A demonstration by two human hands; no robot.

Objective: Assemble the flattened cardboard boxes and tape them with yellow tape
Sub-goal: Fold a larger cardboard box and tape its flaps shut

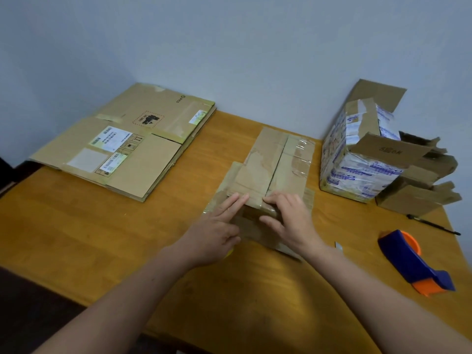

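- Both bare forearms are lying across the lower part of the view, and the two hands are meeting over the near end of a small brown cardboard box (275,159) with old clear tape on it. This box is sitting in the middle of the brown wooden table (76,238).
- Left hand (217,226) is lying flat with straight fingers, pressing down on the near left flap and gripping nothing.
- Right hand (288,221) is bending its fingers over the near top edge, with the thumb against the near face, so it seems to be pinching that edge.
- Long axis of the small brown cardboard box is running away from the person, leaning a little to the right. The seam between the two top flaps is running the same way and is ending just between the two hands.
- So the box is lying straight ahead of both hands and touching both, with most of its length beyond them.
- Blue and orange plastic tape dispenser (413,261) is lying on the table to the right, well apart from the box and nearer to the right hand. I judge that the right hand is the one to fetch it while the left hand is holding the flaps down, and that the tape should run along the seam.
- Large flattened brown cardboard boxes with white labels (122,144) are waiting at the far left, not yet assembled.
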